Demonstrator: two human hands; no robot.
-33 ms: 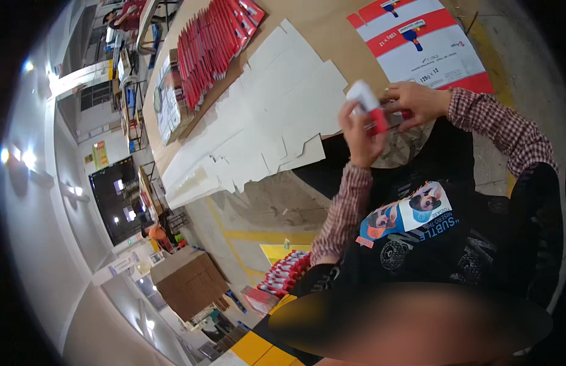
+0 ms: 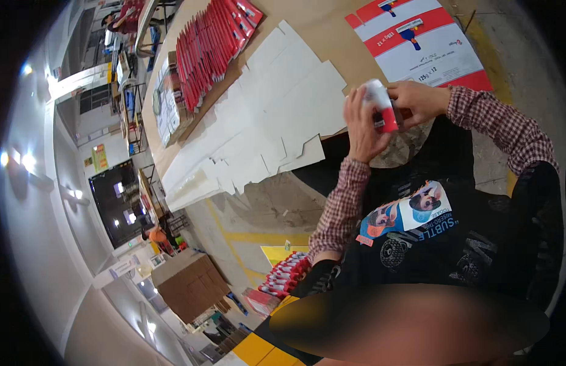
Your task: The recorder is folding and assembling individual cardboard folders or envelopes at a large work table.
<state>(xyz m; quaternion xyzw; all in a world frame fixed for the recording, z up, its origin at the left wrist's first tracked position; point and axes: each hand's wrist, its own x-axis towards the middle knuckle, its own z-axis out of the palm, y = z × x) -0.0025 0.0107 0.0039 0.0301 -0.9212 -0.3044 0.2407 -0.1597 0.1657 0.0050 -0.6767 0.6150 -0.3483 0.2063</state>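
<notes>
Both of my hands are raised over the table edge, holding one small red and white carton (image 2: 382,105) between them. My left hand (image 2: 358,129) cups it from the left, fingers pointing up. From the right, my right hand (image 2: 418,100) grips its upper end. Both forearms wear red checked sleeves. Just left of my hands, a spread of flat white die-cut carton blanks (image 2: 264,122) lies on the brown table (image 2: 322,30).
Rows of red packs (image 2: 209,49) stand at the table's far side. A flat red and white printed sheet (image 2: 426,46) lies beyond my hands. On the floor are a brown cardboard box (image 2: 188,283) and a pile of red packs (image 2: 286,274). A person in orange (image 2: 158,236) is far off.
</notes>
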